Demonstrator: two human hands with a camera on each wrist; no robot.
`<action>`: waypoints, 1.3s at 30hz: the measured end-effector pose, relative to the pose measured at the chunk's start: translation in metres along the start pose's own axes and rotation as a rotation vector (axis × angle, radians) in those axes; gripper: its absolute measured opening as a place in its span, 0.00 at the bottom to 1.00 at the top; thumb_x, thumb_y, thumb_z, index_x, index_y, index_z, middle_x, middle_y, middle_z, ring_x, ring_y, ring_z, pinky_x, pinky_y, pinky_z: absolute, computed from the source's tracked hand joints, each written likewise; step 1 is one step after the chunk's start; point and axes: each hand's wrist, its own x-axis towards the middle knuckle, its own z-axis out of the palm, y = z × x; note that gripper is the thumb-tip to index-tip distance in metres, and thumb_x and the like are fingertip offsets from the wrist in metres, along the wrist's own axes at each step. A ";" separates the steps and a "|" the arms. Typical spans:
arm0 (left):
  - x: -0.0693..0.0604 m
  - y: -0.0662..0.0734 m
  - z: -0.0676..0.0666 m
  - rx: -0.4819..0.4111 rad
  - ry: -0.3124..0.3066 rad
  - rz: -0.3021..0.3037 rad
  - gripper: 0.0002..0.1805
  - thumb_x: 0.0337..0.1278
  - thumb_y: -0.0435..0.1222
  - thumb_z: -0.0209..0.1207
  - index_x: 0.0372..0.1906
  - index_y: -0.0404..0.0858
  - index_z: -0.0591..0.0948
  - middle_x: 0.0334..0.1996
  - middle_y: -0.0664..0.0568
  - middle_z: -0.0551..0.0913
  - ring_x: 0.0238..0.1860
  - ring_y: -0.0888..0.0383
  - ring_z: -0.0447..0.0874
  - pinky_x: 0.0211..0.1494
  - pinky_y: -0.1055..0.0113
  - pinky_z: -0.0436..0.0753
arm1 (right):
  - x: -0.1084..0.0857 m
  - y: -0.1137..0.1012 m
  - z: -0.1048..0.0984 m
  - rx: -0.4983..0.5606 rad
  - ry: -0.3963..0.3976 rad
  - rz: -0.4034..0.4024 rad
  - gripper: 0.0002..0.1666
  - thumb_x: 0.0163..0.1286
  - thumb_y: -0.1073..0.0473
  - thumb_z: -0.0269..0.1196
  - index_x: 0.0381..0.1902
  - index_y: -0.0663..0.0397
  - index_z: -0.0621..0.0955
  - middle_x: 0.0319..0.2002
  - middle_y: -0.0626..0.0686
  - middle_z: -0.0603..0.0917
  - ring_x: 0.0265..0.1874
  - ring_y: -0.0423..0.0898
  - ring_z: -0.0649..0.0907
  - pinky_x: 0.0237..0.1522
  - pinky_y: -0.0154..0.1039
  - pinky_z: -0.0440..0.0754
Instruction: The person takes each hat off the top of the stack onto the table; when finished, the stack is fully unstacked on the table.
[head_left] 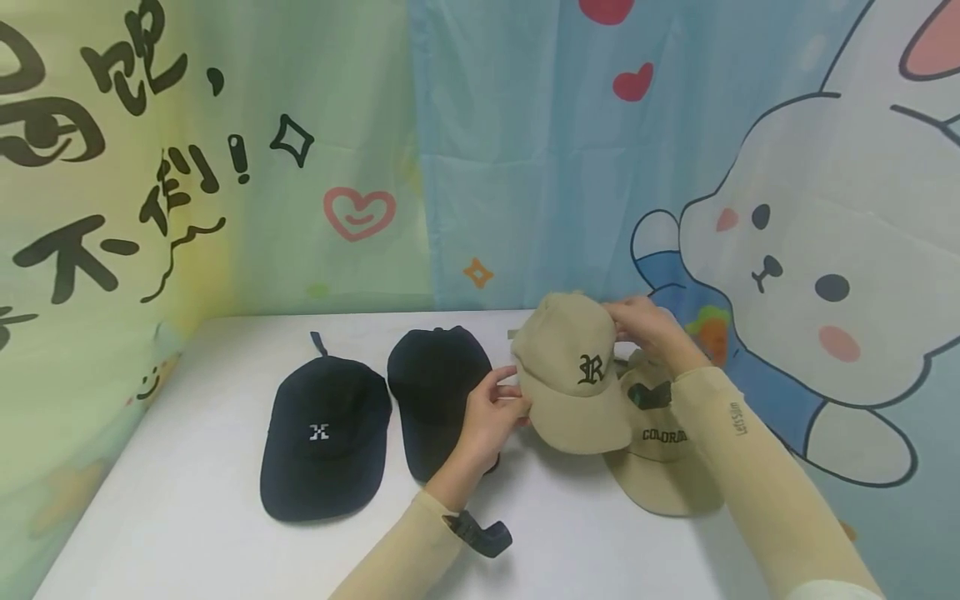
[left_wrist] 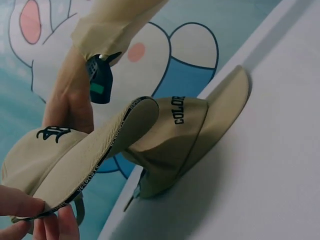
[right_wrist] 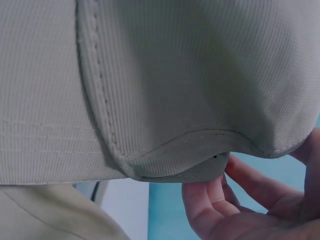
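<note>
A beige baseball cap with a dark letter R on its front is held up off the white table between both hands. My left hand pinches the side of its brim; in the left wrist view, the thumb lies on top and fingers are beneath the edge. At the cap's back right, my right hand grips the lower rim, as the right wrist view shows fingers at the band. Behind and right of it, a tan cap lettered "COLOR..." rests on the table, partly hidden by the held cap and right forearm.
On the white table, a dark navy cap with a small white emblem lies at the left. Beside it sits a black cap, partly behind my left hand. A printed cloth backdrop hangs along the table's back and sides.
</note>
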 end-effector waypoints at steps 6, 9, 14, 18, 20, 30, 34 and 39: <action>-0.004 0.002 -0.004 0.027 0.002 -0.014 0.28 0.54 0.22 0.61 0.62 0.33 0.75 0.38 0.40 0.79 0.35 0.52 0.84 0.38 0.54 0.88 | 0.003 0.007 0.005 -0.023 -0.006 0.020 0.33 0.70 0.45 0.61 0.52 0.74 0.76 0.58 0.64 0.72 0.54 0.56 0.75 0.60 0.50 0.75; -0.003 -0.004 -0.007 0.043 0.009 -0.018 0.27 0.54 0.22 0.61 0.62 0.34 0.76 0.37 0.43 0.78 0.34 0.54 0.83 0.36 0.57 0.88 | 0.006 0.008 0.010 0.009 -0.009 0.029 0.37 0.70 0.47 0.61 0.60 0.77 0.72 0.59 0.66 0.71 0.54 0.56 0.76 0.61 0.50 0.75; -0.003 -0.008 -0.009 0.073 0.026 -0.017 0.28 0.53 0.22 0.60 0.62 0.32 0.75 0.35 0.43 0.77 0.32 0.58 0.81 0.36 0.54 0.88 | 0.011 0.015 0.017 -0.001 -0.006 0.025 0.27 0.70 0.50 0.59 0.49 0.74 0.77 0.55 0.64 0.73 0.48 0.53 0.79 0.57 0.47 0.78; -0.004 -0.009 -0.010 0.128 0.034 0.002 0.28 0.52 0.21 0.60 0.61 0.31 0.75 0.34 0.45 0.76 0.31 0.59 0.81 0.36 0.51 0.88 | 0.014 0.020 0.019 -0.034 0.002 0.024 0.19 0.70 0.51 0.58 0.36 0.66 0.77 0.48 0.61 0.75 0.42 0.50 0.80 0.55 0.47 0.79; -0.005 -0.010 -0.010 0.187 0.040 0.017 0.27 0.52 0.22 0.61 0.61 0.31 0.76 0.34 0.46 0.77 0.30 0.59 0.82 0.34 0.55 0.88 | 0.015 0.021 0.021 -0.040 0.007 0.029 0.18 0.69 0.51 0.58 0.32 0.63 0.76 0.46 0.60 0.76 0.42 0.50 0.79 0.57 0.49 0.79; -0.008 -0.014 -0.011 0.516 0.115 0.141 0.26 0.53 0.25 0.61 0.61 0.32 0.77 0.35 0.50 0.80 0.29 0.65 0.80 0.27 0.71 0.82 | 0.017 0.024 0.028 -0.045 0.025 0.084 0.17 0.68 0.51 0.59 0.28 0.59 0.76 0.46 0.58 0.77 0.41 0.49 0.79 0.57 0.50 0.77; -0.008 -0.015 -0.009 0.614 0.153 0.193 0.26 0.50 0.25 0.61 0.59 0.32 0.78 0.35 0.49 0.81 0.31 0.65 0.78 0.34 0.70 0.81 | 0.017 0.025 0.031 -0.022 0.032 0.073 0.16 0.69 0.52 0.59 0.29 0.61 0.77 0.38 0.55 0.77 0.32 0.45 0.80 0.47 0.43 0.82; -0.009 -0.015 -0.008 0.690 0.179 0.223 0.24 0.49 0.25 0.61 0.56 0.33 0.80 0.36 0.49 0.81 0.34 0.62 0.79 0.39 0.65 0.81 | 0.017 0.025 0.036 -0.011 0.025 0.077 0.17 0.70 0.53 0.58 0.27 0.61 0.76 0.37 0.55 0.77 0.30 0.45 0.80 0.43 0.41 0.83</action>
